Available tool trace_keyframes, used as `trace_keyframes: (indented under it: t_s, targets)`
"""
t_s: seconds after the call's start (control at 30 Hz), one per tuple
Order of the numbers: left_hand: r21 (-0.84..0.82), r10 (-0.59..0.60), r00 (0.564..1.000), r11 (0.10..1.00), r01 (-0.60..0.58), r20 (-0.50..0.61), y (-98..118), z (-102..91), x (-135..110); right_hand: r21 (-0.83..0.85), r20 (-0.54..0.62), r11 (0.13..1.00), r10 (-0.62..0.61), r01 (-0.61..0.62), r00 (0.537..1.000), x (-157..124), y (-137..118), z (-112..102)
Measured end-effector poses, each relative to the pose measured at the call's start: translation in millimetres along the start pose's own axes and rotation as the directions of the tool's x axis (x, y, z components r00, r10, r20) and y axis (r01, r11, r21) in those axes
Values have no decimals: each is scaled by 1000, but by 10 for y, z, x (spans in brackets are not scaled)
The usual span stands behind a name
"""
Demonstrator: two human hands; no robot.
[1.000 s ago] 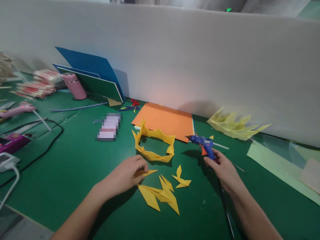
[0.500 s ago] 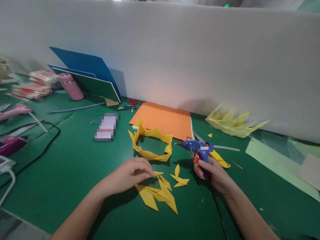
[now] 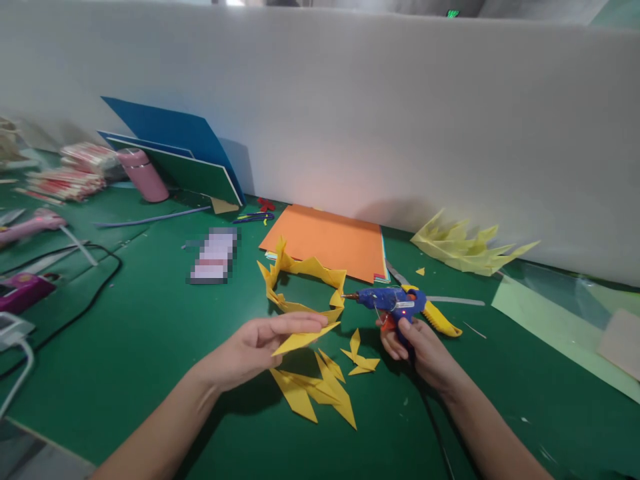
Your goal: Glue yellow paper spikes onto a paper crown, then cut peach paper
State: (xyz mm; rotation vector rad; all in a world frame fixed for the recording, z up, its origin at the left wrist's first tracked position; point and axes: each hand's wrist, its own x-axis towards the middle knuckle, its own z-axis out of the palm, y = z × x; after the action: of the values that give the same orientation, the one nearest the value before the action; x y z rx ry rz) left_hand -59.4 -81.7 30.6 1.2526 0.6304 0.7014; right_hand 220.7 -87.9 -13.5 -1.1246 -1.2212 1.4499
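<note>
Between the thumb and fingers of my left hand [image 3: 255, 347] is a folded yellow paper piece [image 3: 306, 339], raised above the table. My right hand [image 3: 423, 350] grips a blue hot glue gun [image 3: 390, 300] by its handle, a finger at the orange trigger. Its nozzle points left, toward the right side of a ring of folded yellow paper [image 3: 305, 310] that looks like a crown. More folded yellow pieces [image 3: 315, 390] lie below my left hand. A small three-pointed yellow piece [image 3: 361, 360] rests on the table between my hands.
Behind the ring lies a stack of orange paper [image 3: 325, 240]. A yellow-handled cutter [image 3: 440, 320] sits beyond the glue gun, with a pale yellow paper crown [image 3: 470, 247] farther back. A blurred-out phone [image 3: 215, 255], a pink bottle [image 3: 143, 175] and a black cable [image 3: 107, 287] are to the left.
My left hand has lifted a yellow paper piece off the pile and moved slightly up and right. The glue gun has shifted a little left, its nozzle nearer the ring.
</note>
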Motion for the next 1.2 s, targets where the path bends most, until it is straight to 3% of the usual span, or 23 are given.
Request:
trace_keyframes:
  t_s: [0.13,0.33,0.43,0.5,0.77,1.2]
  targets:
    - [32,12,971,999,-5,-239,-37,74,50,-23,-65,997,-75,73,995,14,42,38]
    - [156,97,833,988,-13,-545,-29,273,185,-172,-73,972,-178,164,981,-15,53,88]
    - [121,69,752,993,15,-655,-4,304,221,-218,-66,968,-145,128,987,-46,42,120]
    - [102,55,722,995,22,-690,-2,297,232,-219,-79,971,-115,95,990,-59,36,146]
    - [82,29,728,996,38,-684,-18,295,253,-285,-124,959,-43,6,991,-63,4,212]
    - [132,38,738,989,70,-674,-26,268,230,-435,-93,899,-99,49,991,-52,19,179]
